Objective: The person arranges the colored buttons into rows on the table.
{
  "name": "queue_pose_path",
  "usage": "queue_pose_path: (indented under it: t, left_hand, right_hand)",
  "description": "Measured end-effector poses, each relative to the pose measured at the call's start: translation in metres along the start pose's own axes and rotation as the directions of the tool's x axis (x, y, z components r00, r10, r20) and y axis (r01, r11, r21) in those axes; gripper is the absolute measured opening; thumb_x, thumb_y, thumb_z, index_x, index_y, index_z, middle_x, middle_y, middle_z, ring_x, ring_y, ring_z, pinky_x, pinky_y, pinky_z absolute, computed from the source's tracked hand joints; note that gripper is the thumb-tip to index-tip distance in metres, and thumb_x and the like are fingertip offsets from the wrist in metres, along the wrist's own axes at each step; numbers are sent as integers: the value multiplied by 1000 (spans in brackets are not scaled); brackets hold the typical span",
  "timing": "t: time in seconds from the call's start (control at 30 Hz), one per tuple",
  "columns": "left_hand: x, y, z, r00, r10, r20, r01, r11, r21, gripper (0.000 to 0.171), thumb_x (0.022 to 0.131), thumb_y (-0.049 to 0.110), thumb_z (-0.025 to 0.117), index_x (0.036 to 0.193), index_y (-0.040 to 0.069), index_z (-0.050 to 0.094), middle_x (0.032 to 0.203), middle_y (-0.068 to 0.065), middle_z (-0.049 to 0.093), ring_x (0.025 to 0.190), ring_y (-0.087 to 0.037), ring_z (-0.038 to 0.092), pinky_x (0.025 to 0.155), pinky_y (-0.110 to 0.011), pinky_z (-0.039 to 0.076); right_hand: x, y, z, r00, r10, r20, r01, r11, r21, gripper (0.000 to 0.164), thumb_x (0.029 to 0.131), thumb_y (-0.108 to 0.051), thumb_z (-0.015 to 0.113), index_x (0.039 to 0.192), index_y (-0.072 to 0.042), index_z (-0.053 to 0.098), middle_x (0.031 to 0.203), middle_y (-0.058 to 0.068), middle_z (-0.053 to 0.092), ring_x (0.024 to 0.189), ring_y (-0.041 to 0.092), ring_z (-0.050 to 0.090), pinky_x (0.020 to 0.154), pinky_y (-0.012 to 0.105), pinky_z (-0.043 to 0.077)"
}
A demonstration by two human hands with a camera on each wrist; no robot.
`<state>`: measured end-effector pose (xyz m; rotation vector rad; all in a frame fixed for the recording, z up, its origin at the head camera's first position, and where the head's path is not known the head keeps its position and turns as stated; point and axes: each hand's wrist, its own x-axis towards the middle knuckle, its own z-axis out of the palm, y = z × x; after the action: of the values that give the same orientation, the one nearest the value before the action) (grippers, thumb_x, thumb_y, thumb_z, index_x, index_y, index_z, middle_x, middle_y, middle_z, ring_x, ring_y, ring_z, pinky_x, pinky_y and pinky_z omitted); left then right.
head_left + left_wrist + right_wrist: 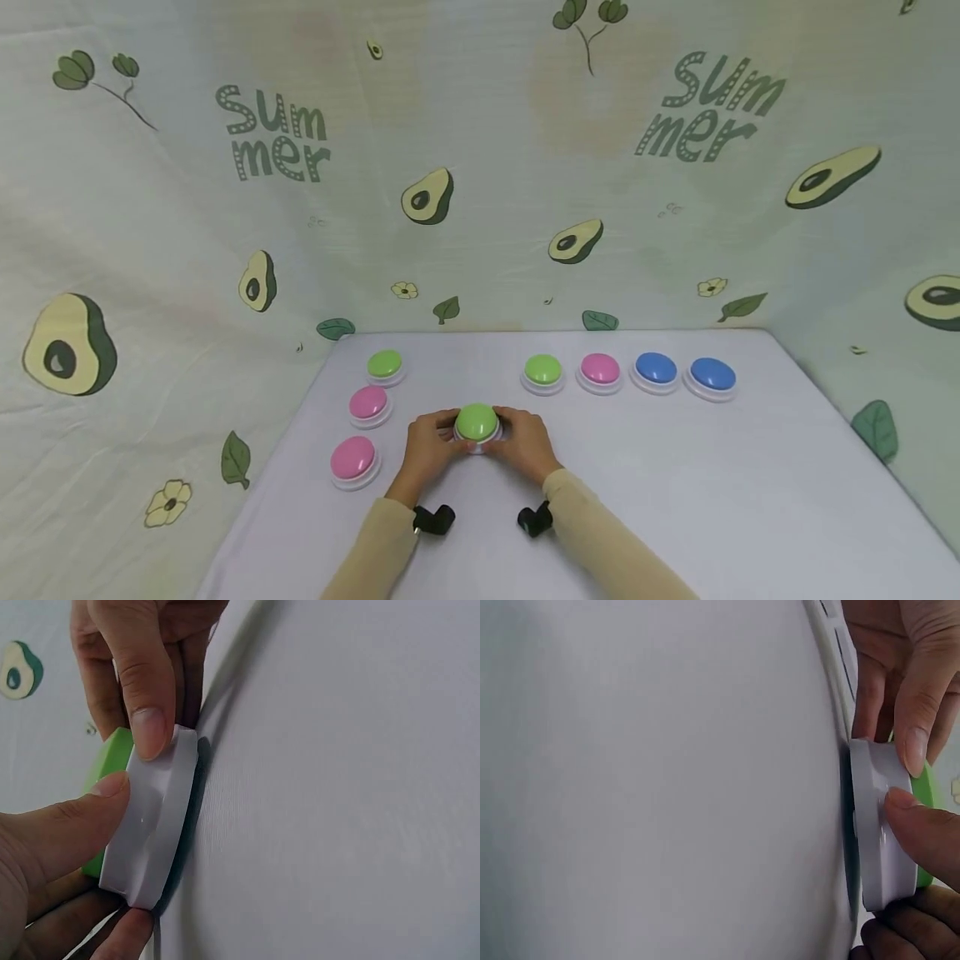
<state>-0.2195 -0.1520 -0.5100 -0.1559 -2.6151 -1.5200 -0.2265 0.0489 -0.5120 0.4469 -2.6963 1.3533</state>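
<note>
Between both hands is a round push button [477, 422] with a green dome and a white base, near the middle of the table. My left hand [429, 448] grips its left side, and my right hand [527, 443] grips the right. The thumbs press on the near side of the white base [142, 825], while the other fingers curl around its sides. In the right wrist view the white rim [885, 832] lies close against the table surface; whether it touches cannot be told. The far side of the button is hidden.
Left of the hands, a green button [385, 363] and two pink buttons [368, 402] form a slanting line. Along the back right stand a green button [543, 369], a pink button [600, 368] and two blue buttons [656, 367]. A printed cloth [495, 292] hangs behind the white table [675, 483].
</note>
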Motion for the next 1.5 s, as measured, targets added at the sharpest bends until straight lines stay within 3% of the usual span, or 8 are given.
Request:
queue_pose_path:
  t: [0.53, 0.9, 1.5]
  left_hand:
    - [10, 25, 52, 998, 29, 61, -28, 1000, -12, 62, 75, 4, 95, 131, -5, 69, 124, -22, 72, 120, -33, 69, 93, -27, 59]
    - [11, 37, 71, 995, 70, 76, -71, 997, 12, 59, 76, 6, 94, 130, -4, 70, 122, -18, 74, 120, -30, 69, 94, -27, 59]
    - [12, 45, 96, 993, 77, 90, -78, 997, 12, 58, 77, 10, 94, 130, 1, 72, 121, -13, 75, 121, -28, 68, 97, -27, 58]
  right_hand:
    - [-15, 27, -46, 997, 64, -43, -66, 997, -37, 64, 75, -15, 95, 132, 1, 70, 131, 18, 71, 128, 38, 62, 113, 56, 46]
    - [-21, 40, -66, 996, 83, -41, -86, 994, -68, 65, 74, -13, 95, 132, 3, 69, 132, 19, 70, 130, 39, 61, 114, 56, 45]
    - [-33, 54, -86, 992, 110, -64, -114, 990, -78, 65, 76, -12, 94, 132, 4, 68, 133, 21, 69, 131, 42, 59, 115, 58, 43]
